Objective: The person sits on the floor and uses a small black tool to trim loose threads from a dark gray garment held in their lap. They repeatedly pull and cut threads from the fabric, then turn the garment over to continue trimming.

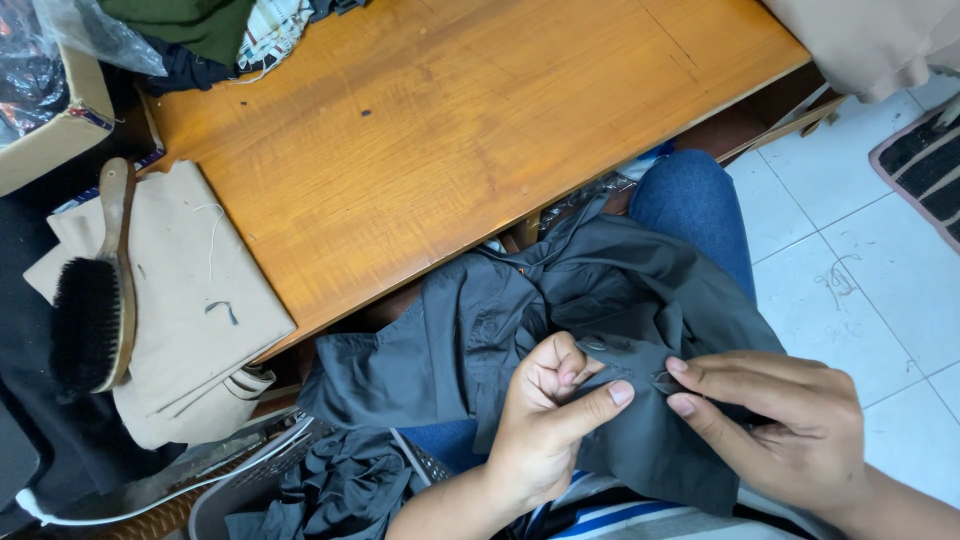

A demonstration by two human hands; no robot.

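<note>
Here, your left hand [545,415] curled, thumb pressing the dark grey garment [560,330] on your lap, right hand [785,420] pinching its soft crumpled cloth beside it, smooth wooden table [450,130] above

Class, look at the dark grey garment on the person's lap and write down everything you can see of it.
The dark grey garment looks like thin woven cloth, crumpled and folded over itself, with a seamed edge and a small dark button near the fingers. It lies across the person's lap below the wooden table's edge. The left hand and right hand both pinch the cloth at one spot between them.
</note>
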